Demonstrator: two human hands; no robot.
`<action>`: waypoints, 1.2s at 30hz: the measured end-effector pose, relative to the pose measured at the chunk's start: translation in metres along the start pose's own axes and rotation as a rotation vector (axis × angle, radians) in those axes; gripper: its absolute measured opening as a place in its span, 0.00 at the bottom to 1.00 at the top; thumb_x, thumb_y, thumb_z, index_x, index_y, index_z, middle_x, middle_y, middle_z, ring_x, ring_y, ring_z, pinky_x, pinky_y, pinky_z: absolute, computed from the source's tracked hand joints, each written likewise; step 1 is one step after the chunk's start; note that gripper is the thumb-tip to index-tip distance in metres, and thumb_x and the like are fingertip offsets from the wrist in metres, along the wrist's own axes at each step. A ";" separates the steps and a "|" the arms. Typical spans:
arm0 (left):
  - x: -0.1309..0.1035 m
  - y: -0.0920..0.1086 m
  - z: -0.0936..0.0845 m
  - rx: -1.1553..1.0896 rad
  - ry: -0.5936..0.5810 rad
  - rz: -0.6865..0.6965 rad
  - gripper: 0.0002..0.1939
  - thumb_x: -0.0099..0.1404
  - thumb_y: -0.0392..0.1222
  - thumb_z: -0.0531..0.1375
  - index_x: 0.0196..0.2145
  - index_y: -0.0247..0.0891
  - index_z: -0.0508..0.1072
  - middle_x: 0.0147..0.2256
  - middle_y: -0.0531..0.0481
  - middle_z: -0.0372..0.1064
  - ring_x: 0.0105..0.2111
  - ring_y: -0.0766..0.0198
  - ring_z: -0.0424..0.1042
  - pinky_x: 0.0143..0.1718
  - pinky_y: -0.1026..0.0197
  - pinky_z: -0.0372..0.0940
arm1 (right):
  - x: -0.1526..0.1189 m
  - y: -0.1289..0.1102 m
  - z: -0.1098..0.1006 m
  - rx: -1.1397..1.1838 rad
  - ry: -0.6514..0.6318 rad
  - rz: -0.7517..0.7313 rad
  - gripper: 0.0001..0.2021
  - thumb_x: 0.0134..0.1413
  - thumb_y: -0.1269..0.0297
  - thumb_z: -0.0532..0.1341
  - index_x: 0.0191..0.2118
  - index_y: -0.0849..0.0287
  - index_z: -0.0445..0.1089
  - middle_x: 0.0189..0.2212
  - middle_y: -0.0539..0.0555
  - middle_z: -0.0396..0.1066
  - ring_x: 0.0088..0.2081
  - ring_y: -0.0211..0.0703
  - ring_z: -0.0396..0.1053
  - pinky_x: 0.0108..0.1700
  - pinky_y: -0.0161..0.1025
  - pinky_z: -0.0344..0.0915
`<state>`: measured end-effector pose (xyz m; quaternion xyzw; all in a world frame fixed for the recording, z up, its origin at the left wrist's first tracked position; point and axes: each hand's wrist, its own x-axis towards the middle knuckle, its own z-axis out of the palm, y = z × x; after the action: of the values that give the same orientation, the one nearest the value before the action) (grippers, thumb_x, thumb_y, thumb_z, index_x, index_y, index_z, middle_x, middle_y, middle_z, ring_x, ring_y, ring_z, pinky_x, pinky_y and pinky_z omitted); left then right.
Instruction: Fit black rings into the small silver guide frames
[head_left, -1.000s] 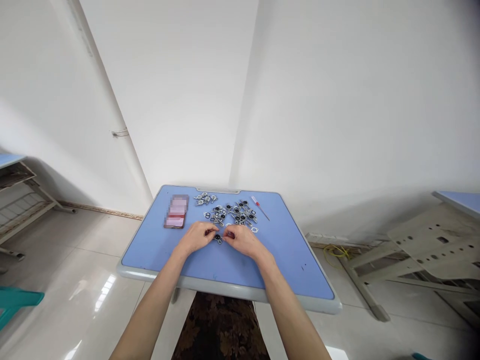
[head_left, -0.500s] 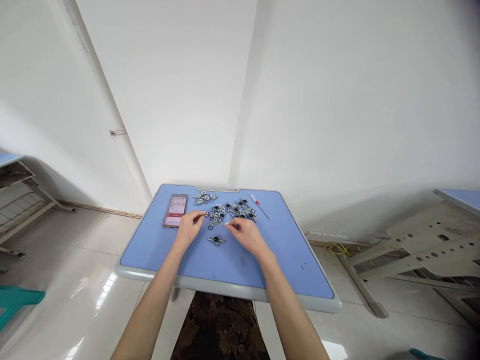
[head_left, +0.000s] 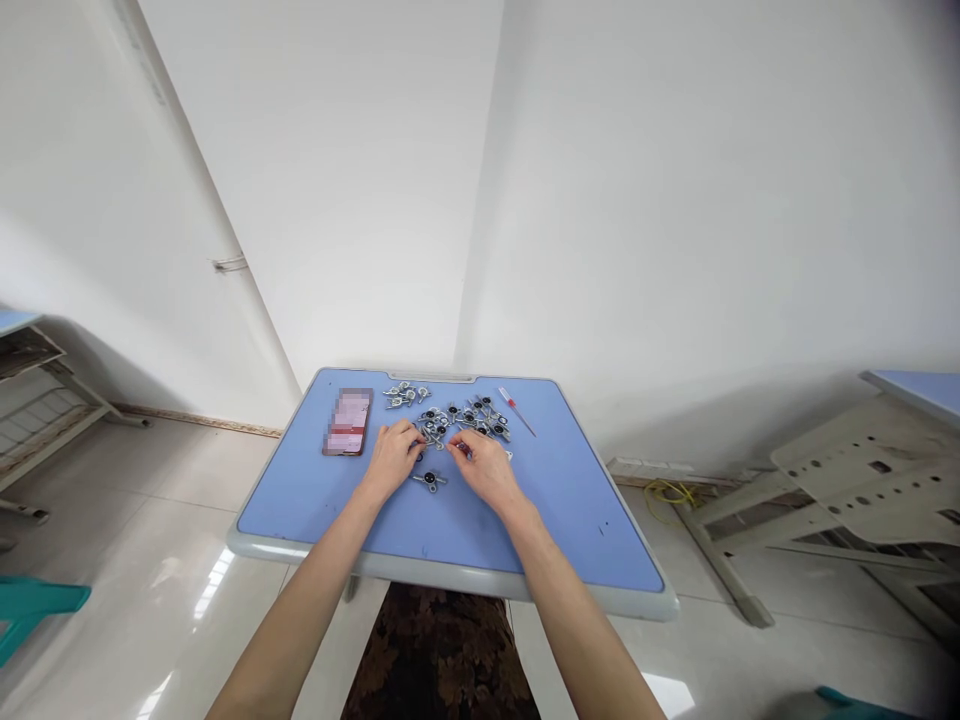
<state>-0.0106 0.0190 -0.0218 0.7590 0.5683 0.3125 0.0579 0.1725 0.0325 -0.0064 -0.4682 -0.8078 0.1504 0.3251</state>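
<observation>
My left hand (head_left: 395, 458) is at the near left edge of a pile of small metal parts (head_left: 480, 408), some with black round caps. Its thumb and fingertips are pinched together, but what they grip is too small to tell. My right hand (head_left: 481, 464) is at the pile's near side, its fingers closed too; something dark red shows at the fingertips. A narrow gap separates the two hands' fingertips. Just below this gap, one metal part with a black round cap (head_left: 430, 479) lies alone on the blue desk (head_left: 457, 535).
A smaller group of metal pieces (head_left: 405, 394) lies at the back of the desk. On the left is a phone (head_left: 348, 422) with a lit screen. A thin tool with a red collar (head_left: 517, 411) lies at the right. Another desk (head_left: 840, 480) stands to the right.
My left hand has moved slightly right and inward, its fingertips now nearer those of my right hand. The black ring beside the left fingertips is no longer plainly visible. The view has shifted slightly.
</observation>
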 end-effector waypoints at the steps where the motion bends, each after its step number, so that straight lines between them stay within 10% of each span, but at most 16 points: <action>1: 0.000 0.001 -0.001 0.013 -0.002 0.012 0.07 0.63 0.30 0.57 0.30 0.38 0.73 0.35 0.50 0.69 0.37 0.61 0.68 0.41 0.57 0.57 | 0.000 0.000 0.000 0.000 0.000 -0.004 0.06 0.56 0.67 0.56 0.33 0.57 0.71 0.30 0.51 0.72 0.30 0.40 0.68 0.33 0.35 0.60; 13: -0.010 0.014 -0.012 -0.061 0.037 0.235 0.07 0.66 0.34 0.53 0.34 0.38 0.71 0.36 0.47 0.67 0.38 0.60 0.66 0.42 0.57 0.62 | -0.002 -0.003 0.001 0.057 -0.073 -0.143 0.08 0.58 0.68 0.56 0.35 0.57 0.73 0.33 0.53 0.71 0.31 0.38 0.68 0.35 0.35 0.62; 22: -0.009 0.007 -0.023 -0.391 0.065 0.059 0.05 0.63 0.34 0.57 0.29 0.37 0.71 0.32 0.50 0.65 0.35 0.64 0.67 0.38 0.61 0.62 | -0.004 -0.006 -0.010 0.223 -0.317 -0.131 0.06 0.51 0.72 0.59 0.28 0.57 0.71 0.27 0.49 0.71 0.29 0.38 0.66 0.32 0.34 0.60; 36: -0.010 0.005 -0.020 -0.386 -0.158 0.008 0.05 0.60 0.33 0.57 0.27 0.37 0.72 0.31 0.51 0.66 0.32 0.65 0.67 0.34 0.64 0.60 | -0.005 -0.008 -0.012 0.160 -0.358 -0.112 0.05 0.49 0.71 0.59 0.27 0.57 0.71 0.27 0.50 0.71 0.28 0.38 0.66 0.31 0.33 0.59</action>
<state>-0.0191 0.0028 -0.0084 0.7584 0.4885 0.3551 0.2453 0.1768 0.0229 0.0051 -0.3608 -0.8630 0.2765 0.2205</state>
